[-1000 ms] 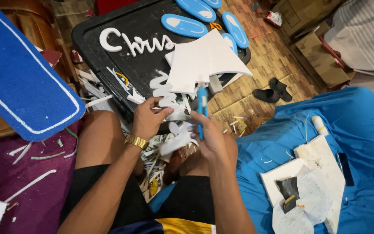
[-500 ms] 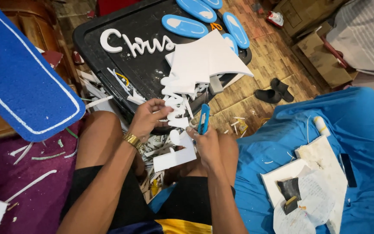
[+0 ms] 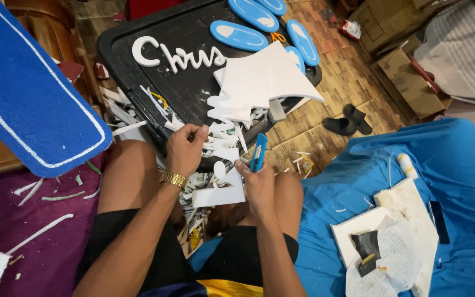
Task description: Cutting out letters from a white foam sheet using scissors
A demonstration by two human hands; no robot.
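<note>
We look down at our two hands over our knees. Our right hand (image 3: 259, 184) has its fingers closed around a blue cutter knife (image 3: 258, 152), and the knife points up and away from us. Our left hand (image 3: 185, 148) wears a gold watch (image 3: 172, 178). Its fingers are pinched together on the edge of a white foam sheet (image 3: 224, 140) with wiggly cut edges. This sheet sits between our hands and leans up over the black worktop (image 3: 155, 82). A bigger part of the white foam (image 3: 262, 80) spreads out on top, with sharp corners.

A small flat white foam piece (image 3: 219, 195) lies just under our hands, between our knees. Many little white scraps (image 3: 196, 181) lie around it.

On the black worktop we see curly white foam letters (image 3: 180, 55). Near them lie blue oval shapes (image 3: 239, 36) with white middles. A big blue foam board (image 3: 28, 93) with a white line sticks in from the left. To the right is a blue cloth (image 3: 457, 165) with papers (image 3: 391, 253) on it. Black sandals (image 3: 349, 120) sit on the floor.
</note>
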